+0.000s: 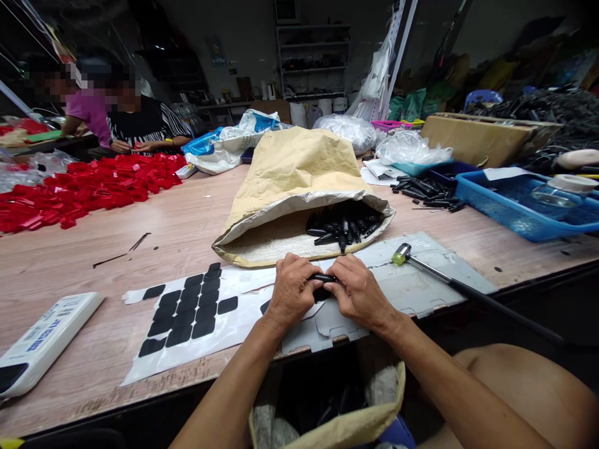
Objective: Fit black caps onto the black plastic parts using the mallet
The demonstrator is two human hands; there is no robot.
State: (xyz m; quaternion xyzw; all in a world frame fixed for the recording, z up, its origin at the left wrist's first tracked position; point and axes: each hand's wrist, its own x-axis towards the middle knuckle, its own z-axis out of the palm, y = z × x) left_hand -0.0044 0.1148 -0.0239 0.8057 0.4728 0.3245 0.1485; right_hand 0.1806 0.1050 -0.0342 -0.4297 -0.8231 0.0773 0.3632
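Between my two hands is a small black cylindrical piece (322, 278), gripped at one end by my left hand (294, 287) and at the other by my right hand (355, 288). The fingers of both hands are closed on it, just above a grey board (374, 305) at the table edge. Beyond my hands, a yellow woven sack (299, 162) lies with its mouth toward me, and several similar black pieces (346, 224) sit inside it. To the left of my hands is a white sheet (224, 337) with black rounded-square stickers (187, 305).
A mallet (440, 274) lies on the right, its handle past the table edge. A blue basket (524, 212) stands behind it. At left are a white device (47, 343) and a red heap (84, 184); two people sit beyond. Below the table edge, another sack (327, 430) gapes open.
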